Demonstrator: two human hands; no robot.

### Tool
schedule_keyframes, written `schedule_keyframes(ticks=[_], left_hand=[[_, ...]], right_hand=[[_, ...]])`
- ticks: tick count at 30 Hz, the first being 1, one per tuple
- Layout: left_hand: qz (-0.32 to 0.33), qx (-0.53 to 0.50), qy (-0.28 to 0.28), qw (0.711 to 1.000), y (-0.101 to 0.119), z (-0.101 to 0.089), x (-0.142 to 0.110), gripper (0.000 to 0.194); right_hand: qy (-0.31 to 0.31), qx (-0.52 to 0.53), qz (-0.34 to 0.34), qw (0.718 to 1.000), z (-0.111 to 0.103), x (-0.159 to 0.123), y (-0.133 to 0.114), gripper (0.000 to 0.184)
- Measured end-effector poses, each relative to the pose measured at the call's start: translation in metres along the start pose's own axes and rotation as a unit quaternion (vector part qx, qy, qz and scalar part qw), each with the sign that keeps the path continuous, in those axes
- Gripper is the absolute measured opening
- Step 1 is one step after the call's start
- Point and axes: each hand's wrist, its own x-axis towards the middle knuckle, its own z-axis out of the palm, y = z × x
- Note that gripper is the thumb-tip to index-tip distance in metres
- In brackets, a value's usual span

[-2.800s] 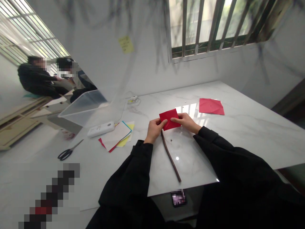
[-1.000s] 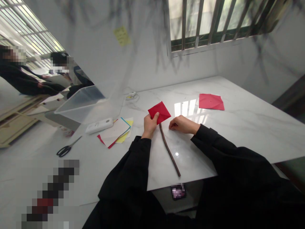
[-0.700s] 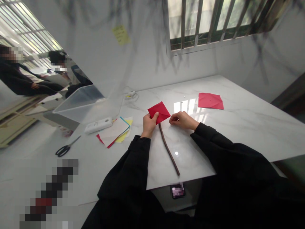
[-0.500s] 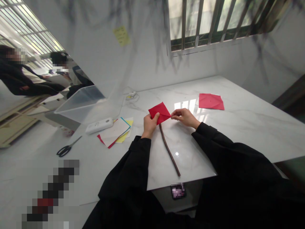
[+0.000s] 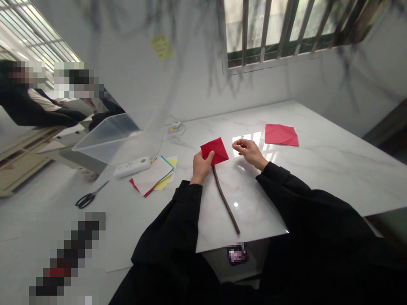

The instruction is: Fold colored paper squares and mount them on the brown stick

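Note:
A folded red paper square [image 5: 219,147] is in my left hand [image 5: 202,166], with the thumb pressed on its front and the fingers hidden behind. Crease lines and a folded flap show on its lower right side. My right hand [image 5: 252,153] hovers just to the right of the paper, apart from it, with its fingers loosely bent and nothing visible between them. A thin brown stick [image 5: 226,201] lies on the table below the red paper, its upper end close to my left hand.
The white marble-look table [image 5: 333,169] carries creased red paper [image 5: 281,134] at the right. To the left are coloured paper sheets [image 5: 154,174], a white device [image 5: 132,167], black-handled scissors [image 5: 90,196] and a clear plastic bin [image 5: 104,135]. Two people sit at far left.
My right hand has let go of the red paper's right corner and drawn slightly up and to the right. The paper has turned a little in my left hand.

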Motion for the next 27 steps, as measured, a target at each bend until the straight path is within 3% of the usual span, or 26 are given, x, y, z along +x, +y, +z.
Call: schedule_keyframes(ticks=[7,15,27], left_hand=[[0.018,0.016,-0.030,0.999,-0.001,0.002,-0.002,0.036],[0.009,0.017,-0.048,0.999,0.002,0.004,-0.004,0.039],[0.015,-0.004,-0.057,0.998,0.010,0.008,-0.009,0.037]], right_hand=[[-0.024,0.010,-0.035,0.999,0.002,0.000,-0.006,0.045],[-0.054,-0.028,-0.093,0.994,0.004,-0.006,-0.015,0.034],[-0.110,0.001,-0.105,0.988,0.006,-0.007,-0.011,0.031]])
